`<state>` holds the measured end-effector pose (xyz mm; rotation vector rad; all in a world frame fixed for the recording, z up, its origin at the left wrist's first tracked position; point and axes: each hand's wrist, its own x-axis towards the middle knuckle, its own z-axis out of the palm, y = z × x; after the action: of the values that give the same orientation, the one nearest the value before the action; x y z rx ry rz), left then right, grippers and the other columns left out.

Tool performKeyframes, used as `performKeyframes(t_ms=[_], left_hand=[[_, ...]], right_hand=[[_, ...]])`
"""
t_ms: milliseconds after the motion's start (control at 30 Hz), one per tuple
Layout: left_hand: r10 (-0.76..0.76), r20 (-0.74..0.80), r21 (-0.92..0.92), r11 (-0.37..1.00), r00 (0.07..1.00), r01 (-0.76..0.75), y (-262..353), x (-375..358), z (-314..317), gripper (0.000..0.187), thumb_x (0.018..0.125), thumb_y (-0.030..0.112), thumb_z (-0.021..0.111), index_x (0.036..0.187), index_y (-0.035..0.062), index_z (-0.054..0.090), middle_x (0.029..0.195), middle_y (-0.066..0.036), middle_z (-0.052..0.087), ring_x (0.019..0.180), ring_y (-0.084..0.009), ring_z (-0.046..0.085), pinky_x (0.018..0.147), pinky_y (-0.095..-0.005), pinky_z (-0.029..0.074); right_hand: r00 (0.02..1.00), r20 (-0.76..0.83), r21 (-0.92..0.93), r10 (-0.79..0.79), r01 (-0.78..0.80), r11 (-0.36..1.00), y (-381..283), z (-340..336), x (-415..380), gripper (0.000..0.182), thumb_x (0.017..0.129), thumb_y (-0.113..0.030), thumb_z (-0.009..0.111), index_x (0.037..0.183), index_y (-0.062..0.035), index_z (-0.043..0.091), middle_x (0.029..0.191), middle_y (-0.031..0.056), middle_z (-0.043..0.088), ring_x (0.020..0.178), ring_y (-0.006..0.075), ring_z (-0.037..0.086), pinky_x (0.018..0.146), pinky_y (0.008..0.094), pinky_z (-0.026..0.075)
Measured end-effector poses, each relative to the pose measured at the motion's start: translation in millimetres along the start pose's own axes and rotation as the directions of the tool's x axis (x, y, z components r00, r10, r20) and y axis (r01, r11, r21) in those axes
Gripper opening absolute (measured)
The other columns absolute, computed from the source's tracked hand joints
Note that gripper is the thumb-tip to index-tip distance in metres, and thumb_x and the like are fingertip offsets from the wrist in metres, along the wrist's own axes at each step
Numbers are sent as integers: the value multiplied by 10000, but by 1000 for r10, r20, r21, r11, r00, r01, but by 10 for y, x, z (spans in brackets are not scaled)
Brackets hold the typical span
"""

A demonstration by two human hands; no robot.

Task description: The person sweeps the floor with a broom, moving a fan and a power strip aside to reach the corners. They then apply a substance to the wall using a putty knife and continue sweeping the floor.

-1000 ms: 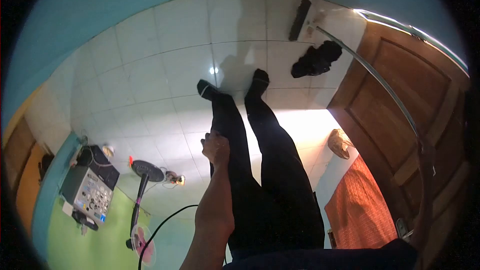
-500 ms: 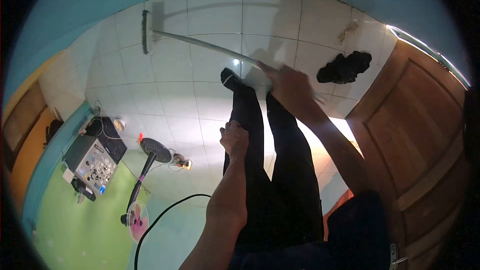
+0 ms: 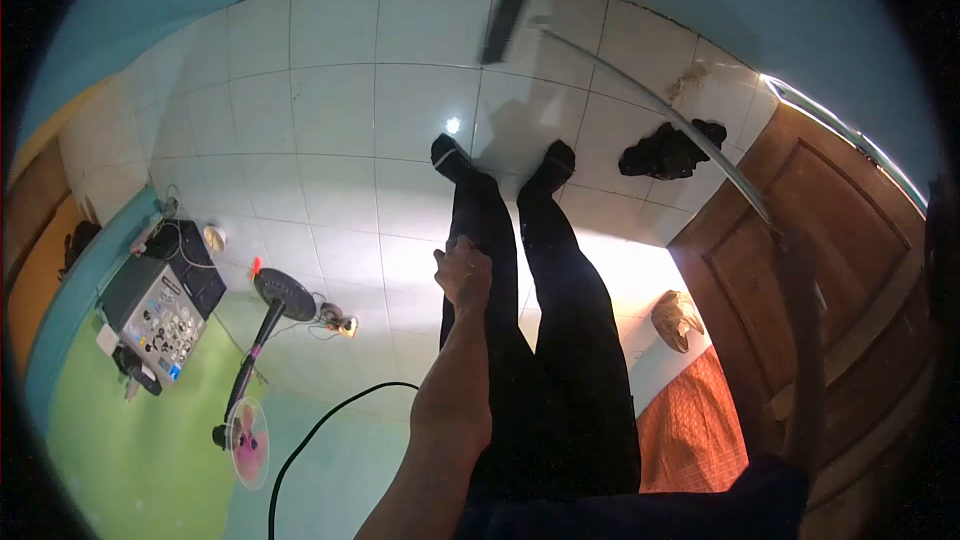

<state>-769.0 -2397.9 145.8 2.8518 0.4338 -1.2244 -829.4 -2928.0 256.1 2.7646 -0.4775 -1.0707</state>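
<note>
My right hand [image 3: 793, 245], smeared by motion, grips the grey handle of a broom [image 3: 655, 98] in front of the wooden door. The broom's dark bristle head [image 3: 507, 20] is lifted and blurred near the far wall. Resting on my black trouser leg near the knee, my left hand [image 3: 463, 272] has its fingers curled closed, and nothing shows in them. A crumpled black cloth [image 3: 672, 150] lies on the tiles below the handle. Beyond it, by the wall, is a small patch of brownish dirt [image 3: 690, 80].
The wooden door [image 3: 810, 190] stands on the right. A standing fan [image 3: 250, 440], a sticker-covered box [image 3: 160, 325] and a lit lamp [image 3: 345, 325] are on the left. An orange cloth [image 3: 695, 430] and a crinkled brownish bag [image 3: 677, 320] are at the lower right. A black cable [image 3: 315, 430] curves beside me.
The broom swung from the left to the right, its head leaving the left-hand tiles. My right hand moved right toward the door. My left hand stayed on my leg.
</note>
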Motion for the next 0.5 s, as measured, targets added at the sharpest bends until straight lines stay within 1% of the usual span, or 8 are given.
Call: performKeyframes(t_ms=[33, 133, 200, 233, 300, 333, 400, 500], left_hand=[[0, 11, 1, 1000, 1000, 0, -8, 13, -6, 180, 828, 137, 522, 926, 98, 668, 1017, -72, 648, 995, -316, 586, 758, -435, 555], [5, 10, 0, 1000, 1000, -5, -44, 1, 21, 183, 824, 134, 516, 918, 94, 668, 1013, -73, 649, 981, -322, 589, 754, -437, 555], [32, -2, 0, 999, 999, -32, -60, 14, 47, 187, 821, 132, 512, 915, 93, 668, 1005, -75, 651, 969, -323, 593, 751, -438, 555], [35, -19, 8, 999, 999, -35, -68, 10, 62, 187, 817, 130, 513, 911, 96, 671, 1001, -76, 652, 960, -323, 595, 748, -437, 556], [60, -35, 10, 998, 998, -59, -40, 22, 60, 187, 813, 128, 514, 907, 98, 673, 997, -77, 653, 952, -323, 598, 745, -436, 556], [51, -41, 21, 999, 998, -50, -29, 23, 50, 189, 810, 128, 515, 906, 103, 675, 996, -76, 653, 949, -322, 599, 745, -436, 556], [51, -41, 23, 998, 998, -50, -53, 12, 45, 200, 809, 127, 511, 905, 115, 687, 1001, -74, 655, 946, -319, 604, 755, -434, 553], [49, -33, 53, 997, 998, -47, -104, 34, 73, 211, 808, 126, 510, 911, 115, 694, 995, -74, 657, 944, -314, 608, 764, -432, 549]], right_hand=[[940, -286, -29, -185, 184, 983, 355, 2, -264, 232, 923, -205, 565, 1058, -47, 669, 904, 177, 654, 846, 352, 623, 748, 422, 490], [948, -297, -71, -112, 95, 993, 943, -218, -796, 265, 946, -237, 543, 1112, -67, 661, 890, 169, 654, 813, 345, 619, 740, 410, 495], [964, -265, -130, 33, -69, 989, 1246, -321, -1021, 278, 960, -261, 521, 1127, -90, 663, 863, 175, 648, 773, 356, 607, 713, 427, 483], [963, -264, -138, 50, -89, 986, 1338, -398, -1110, 278, 960, -261, 521, 1127, -90, 663, 863, 175, 648, 773, 356, 607, 713, 427, 483], [984, -166, -220, 66, -102, 970, 1245, -677, -1157, 240, 950, -222, 541, 1117, -109, 672, 835, 178, 641, 758, 364, 601, 675, 439, 463], [983, -168, -223, 81, -118, 968, 1148, -801, -1196, 240, 950, -222, 541, 1117, -109, 672, 835, 178, 641, 758, 364, 601, 675, 439, 463], [966, -257, -30, -21, 14, 999, 968, -969, -1272, 212, 934, -165, 563, 1104, -112, 679, 807, 175, 631, 740, 364, 593, 642, 439, 445], [983, -174, -80, -58, 45, 996, 1156, -957, -1288, 244, 901, -120, 597, 1132, -140, 675, 783, 158, 629, 714, 339, 599, 630, 424, 453]])
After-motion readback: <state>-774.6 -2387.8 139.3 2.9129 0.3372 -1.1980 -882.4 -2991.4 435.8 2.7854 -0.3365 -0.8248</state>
